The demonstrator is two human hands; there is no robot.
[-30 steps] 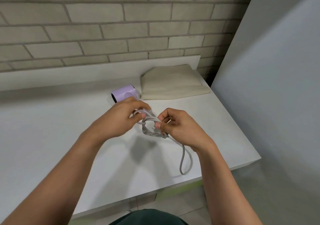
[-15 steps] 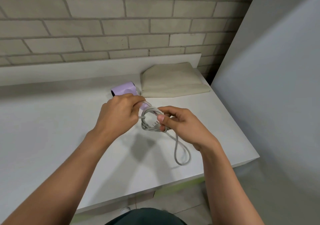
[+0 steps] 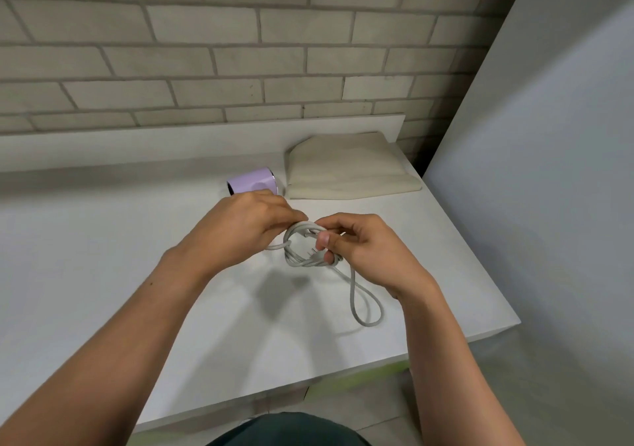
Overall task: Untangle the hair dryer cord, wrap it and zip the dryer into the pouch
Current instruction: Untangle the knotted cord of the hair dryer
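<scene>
Only the head view to go on, so here's what I can make out standing next to them.

Both grips are on the cord (image 3: pixel 295 262), held a bit above the tabletop (image 3: pixel 103 274). The left grip (image 3: pixel 240 229) has its fingers curled around the strand on the bundle's left side. The right grip (image 3: pixel 370 250) is pinching the right side of the bundle between thumb and fingers. So neither one is open or free. Between them the cord sits in a small, twisty coil, and one long loop hangs out from under the right grip and lies on the tabletop below it, toward the person.

The dryer (image 3: pixel 252 180) is lying on its side just beyond the left grip, the knuckles hiding part of it. The pouch (image 3: pixel 346 171) lies flat further back, beyond the right grip and just beside the dryer. I can't see its zipper, so no idea if it's open.

Progress-wise I'd call it early. That coil looks more like a snarl being picked at than a neat wrap, though honestly I can't tell which. Either way there's loose cord left to deal with. After that the dryer has to go into the pouch, and the zipping comes last.
</scene>
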